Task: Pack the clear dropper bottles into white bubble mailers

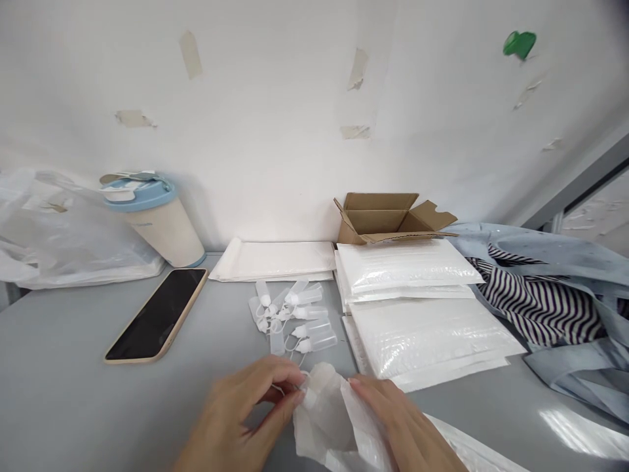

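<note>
My left hand is closed in a pinch on a small plastic dropper bottle. Only its white cap end and thin strap show, at the mouth of a white bubble mailer. My right hand grips the mailer's right side, which is crumpled and held partly apart. Just beyond my fingers lies a loose cluster of clear dropper bottles with white tips and strapped caps. The mailer's lower part is cut off by the frame's bottom edge.
Stacked bubble mailers lie at the right, with an open cardboard box behind. More flat mailers rest near the wall. On the left are a phone, a tumbler and a plastic bag. Striped cloth lies far right.
</note>
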`<state>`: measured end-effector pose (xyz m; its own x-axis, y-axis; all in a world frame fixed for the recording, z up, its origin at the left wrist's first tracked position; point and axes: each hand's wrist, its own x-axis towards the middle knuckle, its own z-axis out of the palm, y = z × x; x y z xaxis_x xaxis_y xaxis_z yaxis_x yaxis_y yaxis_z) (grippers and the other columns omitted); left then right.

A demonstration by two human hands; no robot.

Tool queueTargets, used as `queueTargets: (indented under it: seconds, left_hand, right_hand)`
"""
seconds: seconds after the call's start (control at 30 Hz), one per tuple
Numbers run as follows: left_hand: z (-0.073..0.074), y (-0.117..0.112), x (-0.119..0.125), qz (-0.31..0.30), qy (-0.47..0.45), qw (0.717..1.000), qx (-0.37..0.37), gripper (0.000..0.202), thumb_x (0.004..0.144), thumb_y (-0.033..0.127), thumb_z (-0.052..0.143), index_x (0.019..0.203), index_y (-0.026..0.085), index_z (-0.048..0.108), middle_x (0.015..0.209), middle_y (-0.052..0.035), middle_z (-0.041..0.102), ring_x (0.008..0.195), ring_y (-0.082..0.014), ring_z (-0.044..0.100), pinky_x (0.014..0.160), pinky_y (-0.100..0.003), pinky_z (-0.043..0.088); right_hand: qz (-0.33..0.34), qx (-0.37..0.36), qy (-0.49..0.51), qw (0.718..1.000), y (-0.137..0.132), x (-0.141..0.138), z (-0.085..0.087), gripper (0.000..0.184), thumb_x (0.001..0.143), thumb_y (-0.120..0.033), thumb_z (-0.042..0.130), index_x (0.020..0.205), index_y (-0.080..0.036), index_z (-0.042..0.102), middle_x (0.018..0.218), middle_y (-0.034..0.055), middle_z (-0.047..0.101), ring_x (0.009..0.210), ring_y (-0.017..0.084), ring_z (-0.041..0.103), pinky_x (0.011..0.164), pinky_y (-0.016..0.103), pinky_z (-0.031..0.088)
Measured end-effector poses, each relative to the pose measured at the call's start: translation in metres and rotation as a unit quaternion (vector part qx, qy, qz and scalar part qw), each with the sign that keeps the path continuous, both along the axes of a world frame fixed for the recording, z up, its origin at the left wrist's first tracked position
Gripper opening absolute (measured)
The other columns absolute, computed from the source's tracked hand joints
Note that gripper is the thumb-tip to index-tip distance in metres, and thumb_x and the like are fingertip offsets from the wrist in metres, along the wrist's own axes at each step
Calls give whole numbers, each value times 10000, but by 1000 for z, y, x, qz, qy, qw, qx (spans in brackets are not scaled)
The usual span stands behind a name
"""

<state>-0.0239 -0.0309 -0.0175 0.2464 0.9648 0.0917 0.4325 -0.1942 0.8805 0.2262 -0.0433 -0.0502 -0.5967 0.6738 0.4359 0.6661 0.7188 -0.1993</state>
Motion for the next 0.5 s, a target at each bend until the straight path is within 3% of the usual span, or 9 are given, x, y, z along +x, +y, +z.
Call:
queueTargets:
  seconds: [0.1, 0.33, 0.5]
  left_hand:
    - [-1, 0, 1, 6, 43, 996, 80, 101, 877, 230, 574, 868, 253, 673, 958, -9, 701, 762, -134, 677, 690, -174, 562]
    - [-1, -1, 3, -7, 78, 991, 107, 87, 869, 216, 592, 797, 243, 633, 776, 37, 691, 643, -103, 627, 616, -153, 503]
    - [-2, -4, 6, -31, 100, 988, 112, 143, 894, 235, 576, 761, 242, 629, 713, 21, 691, 690, -143, 624, 630, -192, 481]
  right_hand:
    - [1, 7, 5, 1000, 0, -1, 1, 710, 938, -589, 398, 1482, -146, 292, 1175, 140, 672, 995, 282, 675, 809, 366, 570]
    - [25, 1, -5, 1000, 4, 3, 4, 683, 950, -563, 404, 1486, -157, 283, 1179, 132, 673, 989, 270, 684, 805, 347, 571]
    - [20, 5, 3, 1000, 2, 0, 3, 686, 957, -576, 377, 1482, -142, 295, 1163, 134, 682, 985, 268, 684, 792, 347, 578]
